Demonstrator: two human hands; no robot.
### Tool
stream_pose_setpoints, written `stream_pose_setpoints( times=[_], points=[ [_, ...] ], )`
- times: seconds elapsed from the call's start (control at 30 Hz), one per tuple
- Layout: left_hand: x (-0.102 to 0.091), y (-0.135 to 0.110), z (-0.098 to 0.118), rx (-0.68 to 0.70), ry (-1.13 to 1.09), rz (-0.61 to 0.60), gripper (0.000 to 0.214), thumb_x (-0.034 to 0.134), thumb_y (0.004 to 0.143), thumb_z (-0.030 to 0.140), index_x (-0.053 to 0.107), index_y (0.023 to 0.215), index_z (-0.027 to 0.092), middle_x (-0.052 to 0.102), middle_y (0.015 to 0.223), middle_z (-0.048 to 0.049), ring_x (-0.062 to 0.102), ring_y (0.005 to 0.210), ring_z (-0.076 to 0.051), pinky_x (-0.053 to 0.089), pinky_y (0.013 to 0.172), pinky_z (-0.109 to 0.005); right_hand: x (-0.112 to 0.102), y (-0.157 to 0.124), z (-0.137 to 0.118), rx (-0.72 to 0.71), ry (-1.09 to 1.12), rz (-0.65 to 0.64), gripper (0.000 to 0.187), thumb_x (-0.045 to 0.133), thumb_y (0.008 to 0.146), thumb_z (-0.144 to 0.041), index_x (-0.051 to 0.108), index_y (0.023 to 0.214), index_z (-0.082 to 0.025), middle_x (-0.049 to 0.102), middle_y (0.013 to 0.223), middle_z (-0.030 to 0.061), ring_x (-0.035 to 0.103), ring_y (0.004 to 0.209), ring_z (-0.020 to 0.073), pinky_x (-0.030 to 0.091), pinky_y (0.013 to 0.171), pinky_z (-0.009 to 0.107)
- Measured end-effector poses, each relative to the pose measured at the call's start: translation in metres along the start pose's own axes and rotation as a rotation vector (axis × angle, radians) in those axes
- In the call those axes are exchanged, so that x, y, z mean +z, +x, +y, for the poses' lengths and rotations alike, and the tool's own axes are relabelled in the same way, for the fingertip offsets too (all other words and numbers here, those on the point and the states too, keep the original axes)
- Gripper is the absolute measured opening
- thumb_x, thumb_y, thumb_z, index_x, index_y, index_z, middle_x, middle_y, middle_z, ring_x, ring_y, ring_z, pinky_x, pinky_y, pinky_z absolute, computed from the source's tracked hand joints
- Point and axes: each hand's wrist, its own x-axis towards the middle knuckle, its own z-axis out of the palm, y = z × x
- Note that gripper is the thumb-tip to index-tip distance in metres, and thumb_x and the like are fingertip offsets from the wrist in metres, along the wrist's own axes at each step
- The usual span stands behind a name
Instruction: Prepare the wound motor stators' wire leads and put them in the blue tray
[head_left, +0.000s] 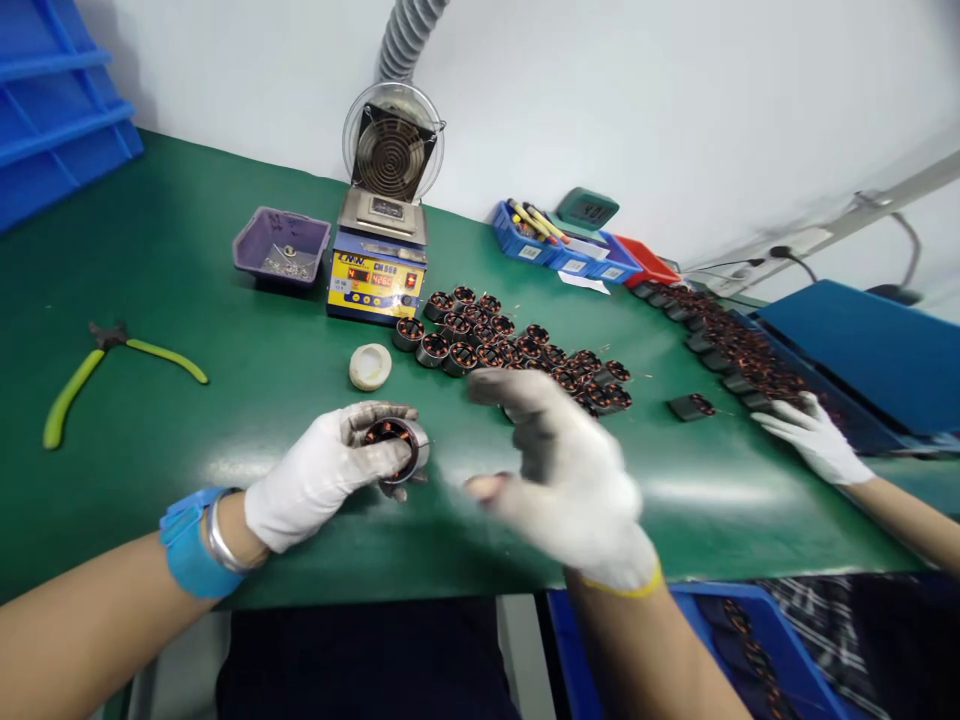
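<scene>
Green table (187,260): most of the frame is filled by its top, on which the work is laid out.
Blue trays (52,120): seen at the upper left, cut off by the frame edge.
Right hand (570,470): white-gloved, blurred, held wide at the centre right with thumb and fingers parted; the cluster is partly covered by it, and whether any core is touched cannot be told.
Core cluster (461,357): many copper-wound cores are gathered at the centre, mostly set upright.
Left hand (322,470): white-gloved, closed around one wound core at the lower centre left; a blue band and a silver bangle are worn at the wrist.
Yellow-fronted unit (375,285): placed at the upper centre, with a fan (391,155) seen above it.
Co-worker's hand (814,440): gloved, seen at the right beside a long pile of cores (731,350).
Purple bin (277,278): set left of the unit, with small bits held inside.
Green-handled pliers (112,336): laid at the left, handles spread.
Wound core (421,447): gripped by the left hand, its copper-wound end turned toward the left.
Pale round cup (370,368): set just above the left hand.
</scene>
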Motion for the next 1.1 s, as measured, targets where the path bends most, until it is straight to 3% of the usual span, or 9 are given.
stream_pose_setpoints(
  times=[0.1,0.27,0.37,0.5,0.67,0.8,0.87,1.0,1.1],
  points=[
    [0.002,0.003,-0.006,0.095,0.159,0.071,0.052,0.087,0.067,0.038,0.064,0.107,0.014,0.072,0.097,-0.0103,0.069,0.083,-0.022,0.056,0.073,-0.033,0.024,-0.01,0.016,-0.079,-0.128,-0.209,0.071,0.077,0.078,-0.036,0.049,0.141,-0.02,0.056,0.14,0.0156,0.055,0.129,0.0315,0.051,0.107,0.048],
    [0.002,0.003,-0.015,0.388,0.405,0.231,0.055,0.086,0.066,0.029,0.063,0.115,0.019,0.069,0.115,-0.0103,0.066,0.103,-0.025,0.053,0.089,-0.034,0.047,-0.017,0.034,-0.256,-0.139,-0.101,0.05,0.067,0.085,-0.025,0.052,0.132,-0.019,0.063,0.129,0.0161,0.059,0.125,0.027,0.052,0.104,0.045],
    [-0.006,-0.001,-0.004,0.626,0.704,0.27,0.019,0.073,0.075,0.022,0.068,0.093,0.021,0.069,0.097,-0.0061,0.064,0.089,-0.02,0.05,0.084,-0.03,0.037,-0.016,0.038,-0.252,-0.176,-0.107,0.049,0.07,0.081,-0.027,0.053,0.127,-0.019,0.065,0.127,0.0167,0.062,0.122,0.0283,0.055,0.099,0.044],
    [-0.017,-0.005,0.017,0.507,0.971,-0.008,0.018,0.062,0.073,0.019,0.056,0.056,0.021,0.053,0.058,-0.0002,0.046,0.055,-0.014,0.039,0.058,-0.028,0.024,-0.013,0.039,-0.203,-0.211,-0.016,0.048,0.071,0.08,-0.029,0.056,0.124,-0.02,0.067,0.123,0.0152,0.065,0.116,0.0292,0.056,0.097,0.046],
    [-0.013,0.001,0.008,0.446,0.88,0.224,0.016,0.071,0.064,0.024,0.064,0.077,0.021,0.063,0.076,-0.0017,0.054,0.069,-0.019,0.043,0.064,-0.028,0.027,-0.015,0.04,-0.234,-0.224,0.042,0.048,0.071,0.08,-0.029,0.054,0.124,-0.021,0.066,0.123,0.0152,0.066,0.115,0.029,0.058,0.095,0.046],
    [-0.006,0.003,-0.006,0.199,0.753,0.057,0.016,0.067,0.078,0.033,0.063,0.07,0.02,0.058,0.063,0.0001,0.05,0.058,-0.015,0.04,0.056,-0.025,0.031,-0.018,0.039,-0.226,-0.194,0.035,0.044,0.073,0.079,-0.028,0.056,0.119,-0.02,0.066,0.122,0.0153,0.066,0.113,0.0275,0.059,0.093,0.042],
    [-0.006,0.002,-0.006,0.239,0.597,0.174,0.02,0.066,0.081,0.035,0.061,0.069,0.02,0.056,0.06,0.0012,0.048,0.053,-0.013,0.039,0.051,-0.025,0.031,-0.019,0.038,-0.207,-0.188,0.076,0.044,0.076,0.078,-0.029,0.057,0.116,-0.021,0.067,0.117,0.0142,0.068,0.109,0.0275,0.059,0.09,0.042],
    [-0.012,0.002,0.0,0.549,0.4,0.52,0.016,0.064,0.085,0.034,0.058,0.076,0.023,0.059,0.067,0.0019,0.053,0.055,-0.013,0.044,0.053,-0.025,0.032,-0.019,0.036,-0.214,-0.19,0.126,0.045,0.077,0.076,-0.031,0.056,0.114,-0.023,0.068,0.113,0.0126,0.068,0.106,0.0285,0.06,0.086,0.044],
    [-0.011,0.003,-0.002,0.538,0.589,0.392,0.014,0.067,0.083,0.034,0.062,0.078,0.021,0.061,0.07,0.0005,0.055,0.062,-0.014,0.046,0.061,-0.025,0.035,-0.018,0.034,-0.218,-0.199,0.103,0.045,0.077,0.075,-0.03,0.056,0.114,-0.022,0.067,0.112,0.0128,0.068,0.105,0.0282,0.06,0.086,0.044]
  ],
)
